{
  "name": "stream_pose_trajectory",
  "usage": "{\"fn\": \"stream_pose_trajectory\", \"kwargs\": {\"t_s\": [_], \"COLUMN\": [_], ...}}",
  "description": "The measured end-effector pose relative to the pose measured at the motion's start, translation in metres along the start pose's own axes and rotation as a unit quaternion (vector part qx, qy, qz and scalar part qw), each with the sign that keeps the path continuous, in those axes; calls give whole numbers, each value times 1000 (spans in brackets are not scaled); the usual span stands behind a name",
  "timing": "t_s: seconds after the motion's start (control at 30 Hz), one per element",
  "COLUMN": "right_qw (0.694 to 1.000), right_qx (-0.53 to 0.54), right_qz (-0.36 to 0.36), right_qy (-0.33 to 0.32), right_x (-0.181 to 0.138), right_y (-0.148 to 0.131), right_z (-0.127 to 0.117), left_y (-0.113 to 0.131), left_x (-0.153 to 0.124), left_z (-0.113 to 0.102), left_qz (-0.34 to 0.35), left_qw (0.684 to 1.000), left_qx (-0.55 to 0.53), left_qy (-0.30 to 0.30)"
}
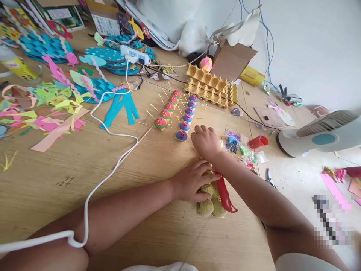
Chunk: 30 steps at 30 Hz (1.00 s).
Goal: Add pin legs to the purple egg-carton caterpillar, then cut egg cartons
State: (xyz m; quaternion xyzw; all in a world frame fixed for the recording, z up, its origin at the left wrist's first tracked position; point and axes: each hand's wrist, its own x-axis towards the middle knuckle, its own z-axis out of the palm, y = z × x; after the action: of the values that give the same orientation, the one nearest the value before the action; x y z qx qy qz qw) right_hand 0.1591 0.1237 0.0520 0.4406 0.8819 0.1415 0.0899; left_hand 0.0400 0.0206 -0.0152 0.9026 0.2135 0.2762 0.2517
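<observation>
My left hand (194, 181) lies over a piece of egg carton (205, 207), with thumb and fingers around one of its cups. A red plastic tool (225, 194) with a looped end rests on the carton's right side, close to my left fingertips. Just beyond, my right hand (206, 142) is closed at the carton's far end; what its fingers hold is hidden. Past it stand two rows of painted carton caterpillars, one red and green (168, 107), one purple and blue (186, 119). Pins with yellow heads stick out of both.
Egg cartons (208, 84) lie at the back. A white cable (93, 195) crosses the table and my left forearm. Paper strips (53, 113) and blue woven plates (45, 47) cover the left. At right are clay packets (232, 141), a red cup (258, 141), scissors (270, 177) and a fan (318, 133).
</observation>
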Motion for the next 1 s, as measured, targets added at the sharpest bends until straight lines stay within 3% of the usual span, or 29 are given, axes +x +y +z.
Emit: {"fn": "stream_pose_trajectory", "kwargs": {"t_s": [0.33, 0.63, 1.0], "right_qw": [999, 997, 997], "right_qx": [-31, -36, -54], "right_qz": [-44, -73, -60], "right_qy": [-10, 6, 19], "right_x": [1, 7, 0], "right_y": [-5, -6, 1], "right_z": [-21, -17, -18], "left_y": [0, 0, 0], "left_x": [-1, -1, -1], "left_z": [-1, -1, -1], "left_qz": [0, 1, 5], "left_qw": [1000, 1000, 1000], "left_qx": [-3, -2, -9], "left_qy": [-4, 1, 3]}}
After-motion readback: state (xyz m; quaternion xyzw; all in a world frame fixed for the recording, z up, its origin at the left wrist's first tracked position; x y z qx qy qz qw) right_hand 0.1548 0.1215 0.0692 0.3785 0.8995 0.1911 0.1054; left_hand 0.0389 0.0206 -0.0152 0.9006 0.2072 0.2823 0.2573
